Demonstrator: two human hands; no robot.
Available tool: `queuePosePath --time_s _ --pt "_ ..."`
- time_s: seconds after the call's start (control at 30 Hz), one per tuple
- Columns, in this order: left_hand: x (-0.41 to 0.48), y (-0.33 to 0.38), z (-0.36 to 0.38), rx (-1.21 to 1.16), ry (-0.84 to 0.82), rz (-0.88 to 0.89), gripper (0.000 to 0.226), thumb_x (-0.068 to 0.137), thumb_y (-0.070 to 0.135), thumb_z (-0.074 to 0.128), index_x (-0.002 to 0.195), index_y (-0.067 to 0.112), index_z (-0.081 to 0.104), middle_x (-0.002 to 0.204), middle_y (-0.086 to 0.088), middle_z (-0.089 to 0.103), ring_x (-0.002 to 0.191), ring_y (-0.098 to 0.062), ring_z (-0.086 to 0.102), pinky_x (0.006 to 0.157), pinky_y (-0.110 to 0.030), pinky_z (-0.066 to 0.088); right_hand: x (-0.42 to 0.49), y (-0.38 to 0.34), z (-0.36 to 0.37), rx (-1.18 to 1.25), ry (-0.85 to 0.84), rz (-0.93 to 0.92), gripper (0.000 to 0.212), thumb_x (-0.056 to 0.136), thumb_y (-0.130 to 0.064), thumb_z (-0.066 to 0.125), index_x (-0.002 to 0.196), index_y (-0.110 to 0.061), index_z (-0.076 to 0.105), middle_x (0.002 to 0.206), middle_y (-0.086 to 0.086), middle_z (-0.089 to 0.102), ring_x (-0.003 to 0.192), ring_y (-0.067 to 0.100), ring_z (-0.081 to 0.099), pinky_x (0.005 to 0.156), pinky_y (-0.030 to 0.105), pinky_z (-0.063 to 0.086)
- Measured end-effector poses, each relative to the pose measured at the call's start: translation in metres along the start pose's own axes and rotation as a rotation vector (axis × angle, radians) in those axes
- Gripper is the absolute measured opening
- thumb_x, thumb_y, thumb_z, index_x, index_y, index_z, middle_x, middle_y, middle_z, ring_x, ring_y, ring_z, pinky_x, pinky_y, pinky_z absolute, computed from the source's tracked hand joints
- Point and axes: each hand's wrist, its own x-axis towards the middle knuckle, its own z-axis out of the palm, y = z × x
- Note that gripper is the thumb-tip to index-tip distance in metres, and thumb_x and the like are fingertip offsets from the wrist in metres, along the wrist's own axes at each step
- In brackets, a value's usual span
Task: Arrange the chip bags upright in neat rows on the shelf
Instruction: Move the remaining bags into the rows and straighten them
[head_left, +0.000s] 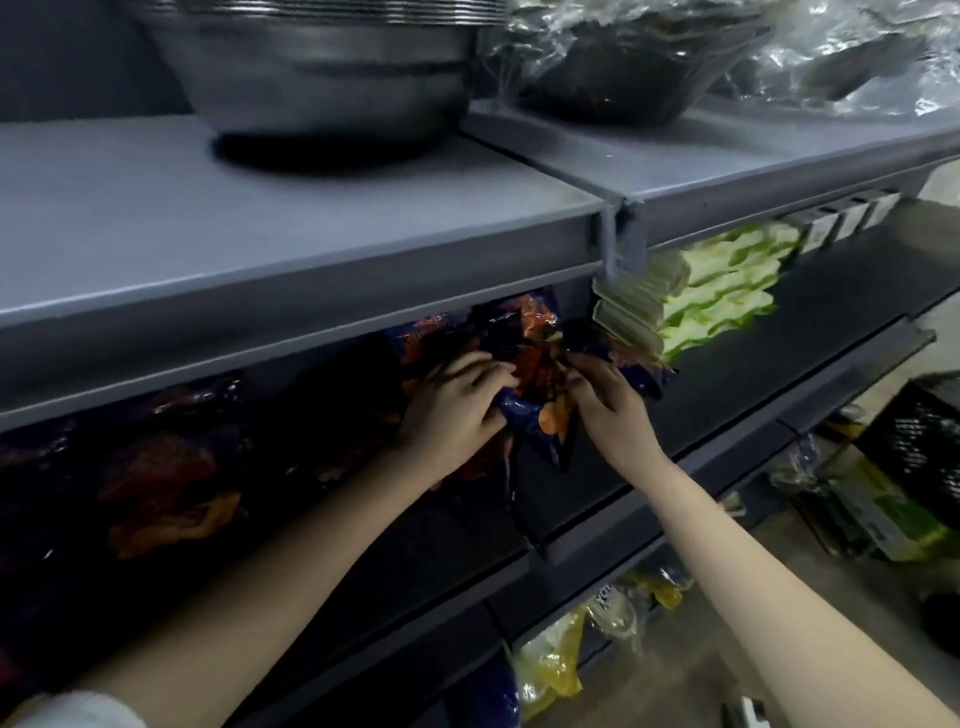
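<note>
A blue and orange chip bag (535, 379) stands at the right end of a row on the dark middle shelf (753, 374). My left hand (452, 410) grips its left side and my right hand (608, 410) grips its right side. More dark blue and orange chip bags (166, 483) fill the shelf to the left, in deep shadow under the grey upper shelf (311, 249). Green and white chip bags (722, 291) stand in a row further right on the same shelf.
A large steel bowl (322, 67) and plastic-wrapped bowls (623, 62) sit on the upper shelf. Below, yellow bags (550, 660) lie on a lower shelf. A black crate (919, 436) and a green box (883, 514) stand on the floor at right.
</note>
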Motion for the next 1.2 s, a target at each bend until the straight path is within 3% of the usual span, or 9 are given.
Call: queuePosePath --time_s 0.27,0.43,0.53,0.67,0.77,0.97,1.07,1.13,1.2 --pt "-0.093 -0.049 -0.07 -0.1 -0.025 -0.032 0.029 0.074 0.015 0.066 0.103 0.012 0.066 0.118 -0.001 0.064 0.117 -0.016 0.048 0.096 -0.037 0.046 -0.009 -0.055 0.087 0.057 -0.275 -0.055 0.036 0.097 -0.031 0.046 0.131 -0.02 0.051 0.127 -0.001 0.055 0.119 0.012 0.048 0.095 0.023 0.034" --pt "-0.147 -0.064 -0.11 -0.002 0.033 -0.057 0.035 0.073 0.01 0.076 0.104 0.019 0.062 0.127 0.0 0.059 0.122 -0.023 0.045 0.095 -0.043 0.045 -0.018 -0.089 0.13 0.069 -0.532 -0.059 0.053 0.094 -0.048 0.045 0.14 -0.024 0.039 0.135 -0.001 0.05 0.123 0.012 0.044 0.093 0.022 0.031" --pt "-0.174 -0.071 -0.128 0.075 0.076 -0.131 0.033 0.075 0.011 0.072 0.105 0.022 0.063 0.13 0.002 0.055 0.124 -0.022 0.042 0.099 -0.04 0.041 -0.028 -0.102 0.151 0.1 -0.688 -0.019 0.059 0.093 -0.049 0.047 0.144 -0.022 0.033 0.14 -0.001 0.043 0.124 0.011 0.04 0.094 0.022 0.028" --pt "-0.197 -0.077 -0.141 0.131 0.127 -0.294 0.034 0.076 0.007 0.059 0.107 0.019 0.064 0.131 0.0 0.055 0.123 -0.022 0.042 0.098 -0.043 0.041 -0.048 -0.105 0.178 0.054 -0.861 -0.16 0.069 0.082 -0.055 0.058 0.142 -0.029 0.034 0.136 -0.01 0.047 0.123 0.006 0.044 0.098 0.021 0.033" --pt "-0.209 -0.077 -0.147 0.151 0.099 -0.36 0.05 0.072 0.0 0.063 0.117 0.021 0.058 0.134 -0.001 0.052 0.126 -0.023 0.041 0.102 -0.043 0.041 -0.056 -0.102 0.194 0.113 -0.838 -0.181 0.074 0.075 -0.056 0.066 0.138 -0.025 0.039 0.129 -0.008 0.054 0.121 0.009 0.05 0.095 0.02 0.039" --pt "-0.217 -0.07 -0.144 -0.022 0.274 -0.644 0.075 0.077 -0.012 0.062 0.141 0.016 0.034 0.147 -0.007 0.034 0.136 -0.01 0.027 0.111 -0.017 0.024 -0.067 -0.102 0.206 0.225 -0.712 -0.141 0.071 0.074 -0.036 0.077 0.134 -0.019 0.043 0.121 -0.005 0.059 0.112 0.008 0.055 0.095 0.024 0.042" --pt "-0.207 -0.065 -0.147 -0.304 0.531 -0.901 0.067 0.084 -0.013 0.049 0.141 0.017 0.03 0.14 0.0 0.04 0.125 -0.01 0.044 0.104 -0.024 0.04 -0.07 -0.105 0.206 0.291 -0.619 -0.121 0.058 0.075 -0.032 0.076 0.124 -0.021 0.048 0.11 -0.011 0.061 0.104 0.003 0.057 0.087 0.013 0.044" --pt "-0.198 -0.06 -0.15 -0.615 0.687 -1.057 0.047 0.093 -0.002 0.045 0.135 0.017 0.036 0.132 -0.004 0.048 0.107 -0.011 0.057 0.083 -0.022 0.052 -0.072 -0.108 0.205 0.323 -0.569 -0.112 0.054 0.076 -0.028 0.075 0.123 -0.021 0.048 0.104 -0.018 0.059 0.099 -0.002 0.056 0.083 0.008 0.045" --pt "-0.194 -0.06 -0.149 -0.821 0.739 -1.14 0.034 0.095 0.021 0.051 0.127 0.017 0.045 0.128 -0.009 0.054 0.101 -0.015 0.061 0.078 -0.024 0.053 -0.072 -0.109 0.206 0.354 -0.544 -0.095 0.056 0.078 -0.03 0.074 0.126 -0.019 0.047 0.107 -0.015 0.06 0.103 0.002 0.058 0.091 0.018 0.047"
